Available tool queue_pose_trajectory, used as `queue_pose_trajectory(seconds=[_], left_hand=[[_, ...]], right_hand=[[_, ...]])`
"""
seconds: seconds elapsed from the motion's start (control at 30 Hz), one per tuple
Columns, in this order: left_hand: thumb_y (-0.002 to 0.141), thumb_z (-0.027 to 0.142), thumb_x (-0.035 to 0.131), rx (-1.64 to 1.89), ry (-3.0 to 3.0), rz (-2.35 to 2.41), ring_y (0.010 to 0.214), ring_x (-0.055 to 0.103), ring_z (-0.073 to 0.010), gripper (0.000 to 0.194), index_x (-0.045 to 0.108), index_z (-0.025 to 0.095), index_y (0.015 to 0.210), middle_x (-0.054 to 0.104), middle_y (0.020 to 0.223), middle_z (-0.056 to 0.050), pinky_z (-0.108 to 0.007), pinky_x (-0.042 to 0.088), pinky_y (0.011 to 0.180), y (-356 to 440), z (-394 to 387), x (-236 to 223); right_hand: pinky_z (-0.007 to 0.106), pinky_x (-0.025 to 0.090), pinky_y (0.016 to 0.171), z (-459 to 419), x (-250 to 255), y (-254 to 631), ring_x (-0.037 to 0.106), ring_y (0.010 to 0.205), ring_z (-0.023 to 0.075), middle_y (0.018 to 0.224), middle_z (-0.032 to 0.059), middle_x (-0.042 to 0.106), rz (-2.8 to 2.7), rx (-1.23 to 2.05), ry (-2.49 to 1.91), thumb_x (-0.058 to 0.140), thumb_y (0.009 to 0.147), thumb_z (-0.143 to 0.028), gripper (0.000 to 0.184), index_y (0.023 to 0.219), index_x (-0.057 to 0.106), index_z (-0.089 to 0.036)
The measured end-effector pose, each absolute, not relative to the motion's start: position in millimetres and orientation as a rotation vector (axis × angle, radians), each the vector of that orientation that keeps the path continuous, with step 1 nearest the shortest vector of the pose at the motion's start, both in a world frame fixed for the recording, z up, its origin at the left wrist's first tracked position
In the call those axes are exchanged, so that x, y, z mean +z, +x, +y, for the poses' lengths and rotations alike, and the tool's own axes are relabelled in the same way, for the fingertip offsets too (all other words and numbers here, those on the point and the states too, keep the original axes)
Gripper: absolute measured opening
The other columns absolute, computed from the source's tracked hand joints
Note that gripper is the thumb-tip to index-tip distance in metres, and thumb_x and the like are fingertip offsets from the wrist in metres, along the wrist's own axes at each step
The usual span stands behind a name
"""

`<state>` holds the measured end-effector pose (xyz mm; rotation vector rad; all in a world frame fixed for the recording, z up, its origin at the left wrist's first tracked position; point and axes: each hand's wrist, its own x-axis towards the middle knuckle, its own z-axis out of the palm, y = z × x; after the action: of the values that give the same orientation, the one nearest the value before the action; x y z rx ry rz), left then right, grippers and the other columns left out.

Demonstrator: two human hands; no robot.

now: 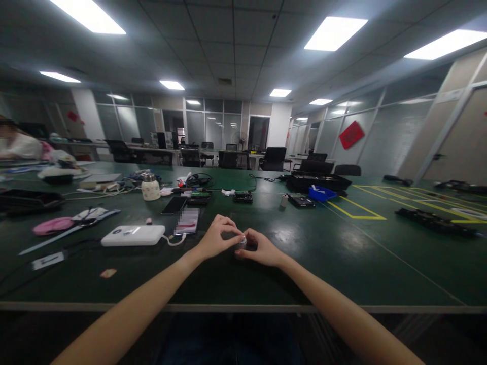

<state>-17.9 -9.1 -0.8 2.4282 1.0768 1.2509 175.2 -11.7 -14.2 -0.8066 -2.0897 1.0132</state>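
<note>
Left hand [215, 239] and right hand [262, 248] both pinching small silvery part [242, 243] just above green table [323, 263], near white power bank [133, 235]. Best kept low, grip firm, fingertips clear of part's middle.

No text, brand or number can be read. The red diamond-shaped paper sign [351, 134] on the glass partition carries no legible character. The small white paper label [47, 260] on the dark green table [327, 263] shows dark marks too small to read. The print on the pixelated white-and-pink card [186, 221] is obscured
</note>
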Motion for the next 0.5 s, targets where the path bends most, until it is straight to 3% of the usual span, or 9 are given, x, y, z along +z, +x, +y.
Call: queue_pose_trajectory(seconds=[0.13,0.27,0.5], left_hand=[[0.076,0.033,0.065,1.220,2.413,1.058,0.092,0.049,-0.0208,0.013,0.074,0.025,0.080,0.062,0.087,-0.004,-0.035,0.040,0.085,-17,-11,-1],[0.082,0.033,0.058,1.260,2.310,1.067,0.093,0.050,-0.0207,0.020,0.070,0.026,0.097,0.063,0.092,-0.004,-0.035,0.040,0.084,-16,-11,-2],[0.082,0.032,0.055,1.291,2.196,1.063,0.080,0.054,-0.0170,0.028,0.063,0.022,0.107,0.061,0.086,-0.003,-0.029,0.042,0.073,-15,-8,-6]], right_hand=[[0.035,0.047,0.081,-13,-12,174,0.058,0.084,0.0169,0.091,0.0026,0.060,-2.070,1.030,-0.788,0.070,0.072,-0.038,0.037,0.098,0.054,-0.017],[0.036,0.044,0.088,-14,-8,174,0.058,0.093,0.0176,0.098,0.0038,0.062,-2.016,1.004,-0.760,0.060,0.081,-0.040,0.033,0.106,0.054,-0.019],[0.031,0.047,0.077,-12,-4,170,0.059,0.079,0.0168,0.080,0.0027,0.064,-1.984,0.828,-0.817,0.059,0.080,-0.043,0.027,0.082,0.063,-0.017]])
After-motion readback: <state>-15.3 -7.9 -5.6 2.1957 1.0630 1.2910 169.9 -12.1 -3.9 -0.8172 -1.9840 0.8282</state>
